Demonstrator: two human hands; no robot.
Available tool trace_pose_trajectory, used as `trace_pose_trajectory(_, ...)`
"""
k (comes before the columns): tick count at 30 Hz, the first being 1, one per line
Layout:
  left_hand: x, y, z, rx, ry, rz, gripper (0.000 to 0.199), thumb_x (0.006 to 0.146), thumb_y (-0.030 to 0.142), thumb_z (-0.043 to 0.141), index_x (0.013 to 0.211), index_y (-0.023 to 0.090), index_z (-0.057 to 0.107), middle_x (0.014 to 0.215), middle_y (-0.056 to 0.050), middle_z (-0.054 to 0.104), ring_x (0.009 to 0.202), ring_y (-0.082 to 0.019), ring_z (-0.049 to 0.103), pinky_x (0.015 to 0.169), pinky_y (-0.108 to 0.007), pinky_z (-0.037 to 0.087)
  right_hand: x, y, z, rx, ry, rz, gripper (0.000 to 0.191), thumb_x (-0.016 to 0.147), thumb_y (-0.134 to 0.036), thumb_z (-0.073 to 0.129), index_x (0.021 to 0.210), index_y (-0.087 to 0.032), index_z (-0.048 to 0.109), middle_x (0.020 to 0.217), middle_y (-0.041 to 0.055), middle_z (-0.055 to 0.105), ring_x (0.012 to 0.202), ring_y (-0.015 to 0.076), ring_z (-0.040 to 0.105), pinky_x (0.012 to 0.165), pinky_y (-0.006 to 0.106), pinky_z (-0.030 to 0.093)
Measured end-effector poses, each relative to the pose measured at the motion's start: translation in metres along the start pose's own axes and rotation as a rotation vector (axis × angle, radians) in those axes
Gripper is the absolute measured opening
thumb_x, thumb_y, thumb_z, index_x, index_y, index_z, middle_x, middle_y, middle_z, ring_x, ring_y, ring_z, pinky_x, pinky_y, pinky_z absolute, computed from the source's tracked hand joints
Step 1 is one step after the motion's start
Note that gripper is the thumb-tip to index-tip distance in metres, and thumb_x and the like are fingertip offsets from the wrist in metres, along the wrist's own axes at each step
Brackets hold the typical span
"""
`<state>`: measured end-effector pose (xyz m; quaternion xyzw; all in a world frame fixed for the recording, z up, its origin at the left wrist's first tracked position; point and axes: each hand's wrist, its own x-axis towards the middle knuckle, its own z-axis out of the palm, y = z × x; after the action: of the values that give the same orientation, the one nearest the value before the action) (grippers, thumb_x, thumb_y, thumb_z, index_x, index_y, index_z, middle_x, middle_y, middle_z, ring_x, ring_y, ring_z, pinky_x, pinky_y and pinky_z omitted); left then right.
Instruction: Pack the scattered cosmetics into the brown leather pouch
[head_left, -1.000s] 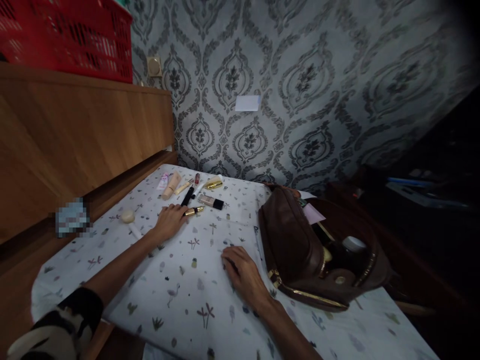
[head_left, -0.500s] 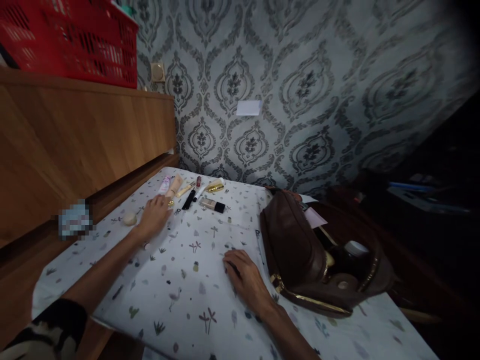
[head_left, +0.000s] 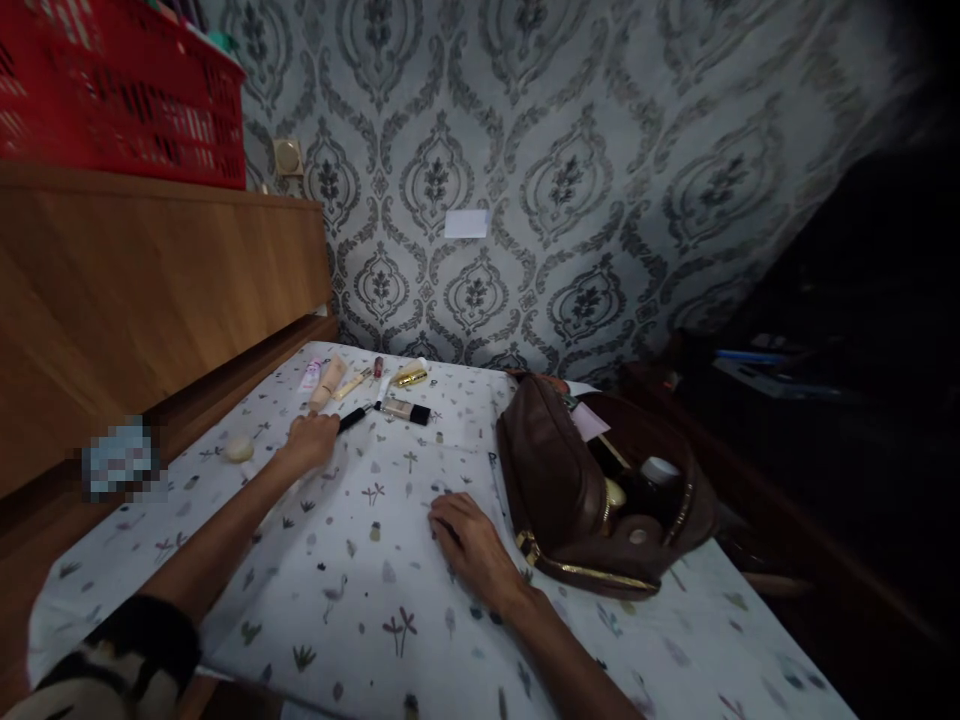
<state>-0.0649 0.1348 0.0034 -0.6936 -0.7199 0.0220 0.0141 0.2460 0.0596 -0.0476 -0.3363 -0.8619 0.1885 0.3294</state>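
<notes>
My left hand (head_left: 312,442) is closed at the near side of a group of cosmetics, with a black tube (head_left: 354,418) sticking out past its fingers. Just beyond it lie a beige tube (head_left: 328,382) and a pink-and-white tube (head_left: 310,374). A foundation bottle with a black cap (head_left: 405,411) and a gold tube (head_left: 412,374) are to the right. My right hand (head_left: 471,545) rests on the patterned cloth, fingers curled over a small dark item that I cannot make out. Beside it stands an open brown bag (head_left: 555,480) with a white-lidded jar (head_left: 660,471) inside.
A round pale item (head_left: 239,449) lies left of my left hand. A wooden cabinet (head_left: 165,270) with a red basket (head_left: 127,100) on it borders the cloth on the left. The patterned wall (head_left: 525,280) rises behind. Dark objects are at the right.
My left hand has drawn slightly nearer and closed on the black tube, which has shifted toward it. The view has turned a little to the right. My right hand stays on the cloth.
</notes>
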Motion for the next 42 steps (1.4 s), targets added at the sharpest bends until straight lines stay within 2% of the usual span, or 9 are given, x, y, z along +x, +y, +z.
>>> trace_pose_trajectory(4,-0.016,-0.009,-0.006,-0.008,-0.053,0.069,0.036,0.088,0.04,0.056,0.117,0.019,0.06,0.125,-0.013,0.065,0.117,-0.031,0.058,0.094,-0.043,0.047,0.0,0.003,0.001,0.0,-0.006,-0.016,0.017,0.093,-0.01,0.049,0.09,-0.019,0.063,0.095,0.0083,0.067,0.094,0.0228,0.058,0.085,0.038,0.05)
trace_pose_trajectory(8,-0.015,0.019,0.004,-0.04,-0.034,0.1,0.059,0.097,0.051,0.036,0.137,0.01,0.048,0.151,-0.021,0.044,0.142,-0.034,0.036,0.112,-0.046,0.033,0.0,0.004,0.003,0.002,-0.001,-0.008,0.016,0.093,-0.011,0.05,0.089,-0.019,0.063,0.093,0.0086,0.067,0.092,0.023,0.058,0.084,0.038,0.05)
trace_pose_trajectory(11,-0.028,0.041,0.014,-0.054,-0.049,0.105,0.072,0.096,0.056,0.038,0.146,0.003,0.038,0.158,-0.025,0.032,0.15,-0.038,0.02,0.118,-0.053,0.019,0.0,0.005,0.004,0.0,0.017,-0.01,0.017,0.093,-0.01,0.05,0.087,-0.019,0.063,0.091,0.0081,0.067,0.091,0.0226,0.058,0.083,0.037,0.049)
trace_pose_trajectory(16,-0.066,0.046,0.017,-0.211,-0.007,0.314,0.06,0.099,0.054,0.034,0.146,0.019,0.042,0.155,-0.014,0.042,0.148,-0.032,0.028,0.118,-0.049,0.024,0.0,0.005,0.005,-0.016,0.018,-0.008,0.017,0.091,-0.008,0.051,0.086,-0.019,0.063,0.088,0.007,0.066,0.088,0.0218,0.057,0.082,0.035,0.048)
trace_pose_trajectory(21,-0.089,0.05,0.026,-0.222,-0.054,0.291,0.06,0.098,0.052,0.039,0.144,0.015,0.044,0.157,-0.018,0.038,0.147,-0.034,0.029,0.116,-0.051,0.028,0.0,0.005,0.005,-0.018,0.018,0.02,0.017,0.093,-0.012,0.049,0.085,-0.019,0.062,0.085,0.007,0.065,0.087,0.0219,0.058,0.081,0.035,0.048)
trace_pose_trajectory(26,-0.116,0.064,0.024,-0.311,0.06,0.483,0.034,0.097,0.025,0.041,0.128,0.019,0.054,0.134,-0.012,0.061,0.126,-0.027,0.053,0.103,-0.042,0.043,-0.004,0.002,0.003,0.027,0.086,0.124,0.016,0.094,-0.02,0.052,0.106,-0.018,0.062,0.102,0.0108,0.066,0.096,0.0232,0.059,0.086,0.038,0.048)
trace_pose_trajectory(30,-0.126,0.072,0.009,-0.391,0.049,0.507,0.027,0.098,0.027,0.039,0.119,0.023,0.054,0.113,-0.007,0.068,0.1,-0.024,0.063,0.082,-0.034,0.048,-0.004,-0.003,0.0,0.202,0.079,0.223,0.029,0.097,-0.036,0.049,0.119,-0.019,0.058,0.095,0.0072,0.067,0.083,0.0188,0.062,0.077,0.032,0.05)
trace_pose_trajectory(35,-0.122,0.078,0.006,-0.468,0.002,0.519,0.026,0.099,0.043,0.04,0.111,0.024,0.054,0.095,-0.001,0.069,0.08,-0.02,0.064,0.068,-0.027,0.042,0.001,-0.003,0.001,0.635,0.024,0.318,0.036,0.093,-0.053,0.052,0.093,-0.019,0.061,0.067,-0.0017,0.061,0.054,0.0118,0.053,0.055,0.024,0.042)
trace_pose_trajectory(42,-0.113,0.09,0.005,-0.546,-0.073,0.456,0.038,0.095,0.056,0.041,0.089,0.022,0.058,0.076,0.0,0.064,0.071,-0.02,0.06,0.063,-0.026,0.037,0.003,-0.002,0.0,0.73,0.058,0.34,0.042,0.087,-0.06,0.056,0.081,-0.019,0.058,0.064,-0.0016,0.059,0.051,0.0107,0.048,0.051,0.024,0.038)
